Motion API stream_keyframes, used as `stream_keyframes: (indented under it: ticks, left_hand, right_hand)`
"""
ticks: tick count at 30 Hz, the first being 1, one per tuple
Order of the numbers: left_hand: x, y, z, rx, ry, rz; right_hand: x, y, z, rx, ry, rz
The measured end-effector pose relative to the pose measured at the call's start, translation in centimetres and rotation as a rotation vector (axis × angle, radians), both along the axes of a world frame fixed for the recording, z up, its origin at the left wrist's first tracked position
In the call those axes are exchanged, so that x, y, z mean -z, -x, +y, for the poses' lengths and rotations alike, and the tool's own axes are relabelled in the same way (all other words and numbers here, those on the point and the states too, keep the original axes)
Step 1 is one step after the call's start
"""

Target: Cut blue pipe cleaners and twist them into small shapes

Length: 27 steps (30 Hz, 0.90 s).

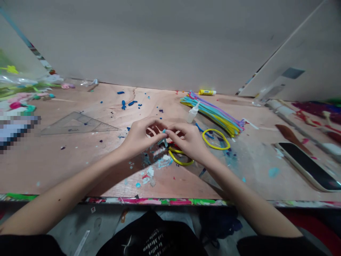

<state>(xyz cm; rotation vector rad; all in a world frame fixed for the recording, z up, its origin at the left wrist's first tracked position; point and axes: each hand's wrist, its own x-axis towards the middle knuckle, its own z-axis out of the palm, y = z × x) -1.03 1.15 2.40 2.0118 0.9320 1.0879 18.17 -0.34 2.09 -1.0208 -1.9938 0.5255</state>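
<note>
My left hand [140,137] and my right hand [188,139] meet over the middle of the wooden table [80,160]. Both pinch a small light-blue pipe cleaner piece [163,139] between their fingertips. Just under the right hand lie yellow pipe cleaner loops [179,158], and another yellow ring [216,138] lies to its right. A small white glue bottle [193,113] stands just beyond the hands.
A bundle of coloured pipe cleaners [213,112] lies at the back right, with a yellow glue stick [207,92] behind it. A clear set square [77,123] is at left, a phone [307,164] at right. Blue scraps and paint stains dot the table.
</note>
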Motion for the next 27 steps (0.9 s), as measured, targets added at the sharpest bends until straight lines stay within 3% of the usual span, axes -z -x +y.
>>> stream_keyframes:
  ticks: [7, 14, 19, 23, 27]
  left_hand:
    - [1.1, 0.1, 0.2, -0.019, -0.124, 0.061]
    - [1.5, 0.1, 0.4, -0.034, -0.155, 0.089]
    - [1.4, 0.0, 0.4, -0.066, -0.068, 0.037]
    - [1.5, -0.1, 0.6, -0.103, 0.102, -0.098]
    - [1.4, -0.3, 0.5, -0.141, 0.231, -0.217]
  right_hand:
    - [0.6, 0.3, 0.3, -0.051, 0.219, 0.162]
    - [1.5, 0.3, 0.5, -0.065, 0.692, 0.467]
    - [1.7, 0.5, 0.6, -0.043, 0.917, 0.633]
    - [1.5, 0.6, 0.6, -0.048, 0.937, 0.689]
    - [1.3, 0.6, 0.4, -0.053, 0.758, 0.603]
